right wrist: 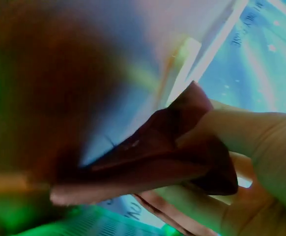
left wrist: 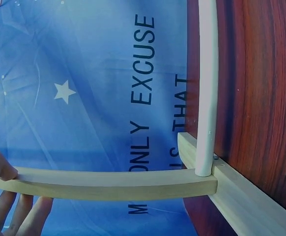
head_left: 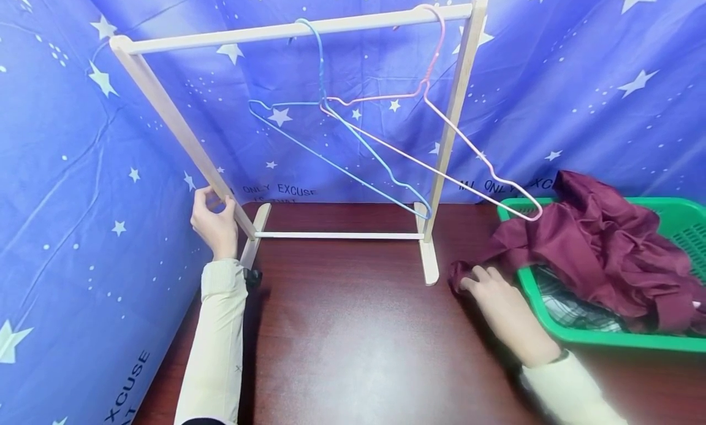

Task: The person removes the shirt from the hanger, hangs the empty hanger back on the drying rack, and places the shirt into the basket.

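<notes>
My left hand (head_left: 215, 227) grips the lower part of the left post of a small wooden clothes rack (head_left: 171, 115). In the left wrist view, thumb and fingers lie on opposite sides of that post (left wrist: 108, 184). My right hand (head_left: 504, 311) pinches one end of a maroon satin-like garment (head_left: 612, 247), just above the table. Most of this garment lies bunched over a green basket (head_left: 634, 338). The right wrist view shows a fold of the maroon fabric (right wrist: 153, 162) between thumb and fingers; much of that view is blurred.
A blue wire hanger (head_left: 322, 75) and a pink wire hanger (head_left: 428, 72) hang from the rack's top bar. Checked cloth (head_left: 573, 305) lies in the basket under the maroon garment. A blue star-patterned curtain (head_left: 595, 106) surrounds the dark wooden table (head_left: 353, 327).
</notes>
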`<action>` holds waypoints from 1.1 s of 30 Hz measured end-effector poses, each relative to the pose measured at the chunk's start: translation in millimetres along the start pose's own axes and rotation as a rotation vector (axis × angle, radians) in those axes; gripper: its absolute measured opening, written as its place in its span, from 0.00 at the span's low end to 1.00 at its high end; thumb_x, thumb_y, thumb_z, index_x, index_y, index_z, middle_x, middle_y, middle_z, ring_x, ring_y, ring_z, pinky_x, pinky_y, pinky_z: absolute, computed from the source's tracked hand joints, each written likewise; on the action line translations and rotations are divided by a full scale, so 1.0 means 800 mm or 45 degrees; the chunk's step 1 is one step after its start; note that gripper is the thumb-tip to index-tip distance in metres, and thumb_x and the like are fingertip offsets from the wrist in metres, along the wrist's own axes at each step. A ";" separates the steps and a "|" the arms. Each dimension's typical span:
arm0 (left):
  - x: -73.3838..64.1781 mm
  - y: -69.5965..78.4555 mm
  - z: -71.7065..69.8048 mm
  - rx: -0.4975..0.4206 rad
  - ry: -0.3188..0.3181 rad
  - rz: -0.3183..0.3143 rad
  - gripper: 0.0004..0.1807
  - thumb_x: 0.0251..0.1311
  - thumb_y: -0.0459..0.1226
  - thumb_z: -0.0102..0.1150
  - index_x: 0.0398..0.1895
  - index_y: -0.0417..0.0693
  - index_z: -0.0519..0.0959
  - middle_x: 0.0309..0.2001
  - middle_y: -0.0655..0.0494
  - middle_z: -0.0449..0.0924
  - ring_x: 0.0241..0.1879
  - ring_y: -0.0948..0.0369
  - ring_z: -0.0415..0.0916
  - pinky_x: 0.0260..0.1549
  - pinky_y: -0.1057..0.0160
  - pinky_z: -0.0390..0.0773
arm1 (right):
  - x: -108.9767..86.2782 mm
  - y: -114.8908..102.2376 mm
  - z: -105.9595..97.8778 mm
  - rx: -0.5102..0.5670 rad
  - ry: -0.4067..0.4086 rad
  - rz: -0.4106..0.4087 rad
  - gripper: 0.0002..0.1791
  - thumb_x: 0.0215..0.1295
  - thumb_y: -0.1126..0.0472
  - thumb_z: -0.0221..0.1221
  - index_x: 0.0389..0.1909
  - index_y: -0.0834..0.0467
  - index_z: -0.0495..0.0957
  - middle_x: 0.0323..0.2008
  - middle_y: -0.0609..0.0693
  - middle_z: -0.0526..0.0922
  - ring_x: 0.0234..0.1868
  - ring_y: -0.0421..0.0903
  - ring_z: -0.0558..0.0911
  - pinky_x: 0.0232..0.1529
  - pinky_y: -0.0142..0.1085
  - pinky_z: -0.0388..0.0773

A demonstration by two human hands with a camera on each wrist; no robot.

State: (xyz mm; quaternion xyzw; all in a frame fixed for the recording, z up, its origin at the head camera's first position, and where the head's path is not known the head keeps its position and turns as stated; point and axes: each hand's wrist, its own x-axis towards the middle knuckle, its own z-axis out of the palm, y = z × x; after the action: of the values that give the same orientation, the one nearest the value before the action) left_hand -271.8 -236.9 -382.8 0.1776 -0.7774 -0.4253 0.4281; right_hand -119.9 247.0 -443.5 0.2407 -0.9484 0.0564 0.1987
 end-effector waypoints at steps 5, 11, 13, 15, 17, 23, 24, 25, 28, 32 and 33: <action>-0.001 -0.001 0.000 -0.001 -0.007 0.009 0.14 0.55 0.33 0.63 0.46 0.43 0.80 0.43 0.49 0.86 0.42 0.51 0.83 0.53 0.52 0.74 | 0.007 -0.002 -0.026 0.029 0.046 -0.007 0.21 0.42 0.82 0.61 0.37 0.59 0.82 0.34 0.55 0.75 0.36 0.56 0.74 0.27 0.47 0.76; -0.004 -0.002 0.000 -0.013 -0.007 0.000 0.14 0.54 0.33 0.64 0.45 0.43 0.81 0.42 0.48 0.87 0.41 0.51 0.84 0.53 0.52 0.74 | 0.013 0.001 -0.064 0.112 0.111 0.006 0.23 0.42 0.81 0.63 0.41 0.58 0.84 0.36 0.55 0.76 0.38 0.54 0.74 0.28 0.48 0.77; -0.003 -0.003 0.000 -0.010 -0.003 0.003 0.14 0.54 0.33 0.64 0.45 0.44 0.81 0.42 0.49 0.86 0.41 0.51 0.84 0.52 0.52 0.74 | 0.014 0.005 -0.078 0.136 0.141 0.008 0.25 0.43 0.81 0.63 0.42 0.57 0.84 0.39 0.55 0.78 0.41 0.54 0.75 0.32 0.51 0.79; -0.002 -0.002 0.001 -0.006 -0.003 0.008 0.13 0.54 0.33 0.64 0.45 0.44 0.81 0.42 0.49 0.86 0.41 0.51 0.83 0.52 0.52 0.74 | 0.014 0.011 -0.091 0.141 0.180 -0.008 0.26 0.43 0.82 0.62 0.44 0.58 0.84 0.41 0.56 0.78 0.43 0.55 0.75 0.36 0.54 0.78; -0.001 -0.002 0.001 -0.006 -0.002 0.008 0.13 0.54 0.33 0.64 0.45 0.44 0.81 0.42 0.49 0.86 0.41 0.52 0.83 0.52 0.52 0.74 | 0.012 0.018 -0.103 0.136 0.208 -0.028 0.27 0.43 0.83 0.61 0.45 0.59 0.84 0.42 0.57 0.78 0.45 0.56 0.74 0.40 0.54 0.77; 0.000 0.001 0.000 0.002 0.004 -0.006 0.14 0.54 0.33 0.64 0.45 0.44 0.81 0.42 0.49 0.87 0.41 0.51 0.84 0.52 0.52 0.74 | 0.002 0.047 -0.133 0.083 0.277 -0.008 0.32 0.41 0.87 0.52 0.46 0.61 0.84 0.44 0.60 0.78 0.47 0.62 0.72 0.48 0.53 0.69; 0.000 0.001 0.000 0.008 0.005 -0.007 0.14 0.54 0.33 0.64 0.46 0.44 0.81 0.42 0.49 0.87 0.41 0.51 0.84 0.51 0.52 0.74 | 0.000 0.052 -0.137 0.080 0.290 0.007 0.31 0.42 0.87 0.51 0.46 0.61 0.84 0.44 0.61 0.78 0.47 0.62 0.72 0.50 0.53 0.68; 0.000 0.001 0.000 0.013 0.007 -0.007 0.14 0.54 0.33 0.64 0.45 0.45 0.81 0.42 0.49 0.87 0.40 0.51 0.84 0.51 0.52 0.74 | -0.003 0.058 -0.141 0.077 0.303 0.027 0.31 0.44 0.87 0.51 0.46 0.60 0.84 0.45 0.61 0.79 0.48 0.63 0.72 0.54 0.51 0.68; 0.000 0.001 0.000 0.021 0.006 -0.009 0.14 0.54 0.33 0.64 0.45 0.45 0.81 0.42 0.50 0.87 0.40 0.52 0.83 0.51 0.52 0.74 | -0.010 0.074 -0.150 0.055 0.332 0.069 0.29 0.49 0.86 0.48 0.45 0.60 0.85 0.46 0.62 0.78 0.49 0.65 0.70 0.65 0.42 0.64; 0.000 0.000 0.000 0.015 0.005 0.000 0.13 0.53 0.34 0.64 0.44 0.45 0.81 0.41 0.49 0.87 0.40 0.51 0.83 0.51 0.52 0.73 | -0.018 0.095 -0.156 0.018 0.327 0.095 0.29 0.48 0.85 0.46 0.43 0.60 0.85 0.47 0.64 0.77 0.50 0.68 0.69 0.60 0.52 0.68; 0.000 0.000 0.000 0.013 0.004 0.000 0.13 0.53 0.34 0.64 0.44 0.45 0.81 0.41 0.49 0.86 0.40 0.51 0.83 0.51 0.52 0.73 | -0.020 0.100 -0.156 0.015 0.319 0.093 0.28 0.48 0.86 0.46 0.42 0.60 0.84 0.47 0.65 0.76 0.50 0.69 0.69 0.55 0.56 0.67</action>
State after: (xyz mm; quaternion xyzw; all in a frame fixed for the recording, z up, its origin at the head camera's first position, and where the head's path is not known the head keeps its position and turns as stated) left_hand -272.0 -237.0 -382.4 0.1803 -0.7789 -0.4210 0.4285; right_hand -101.7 349.4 -336.7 0.1983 -0.9239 0.0989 0.3121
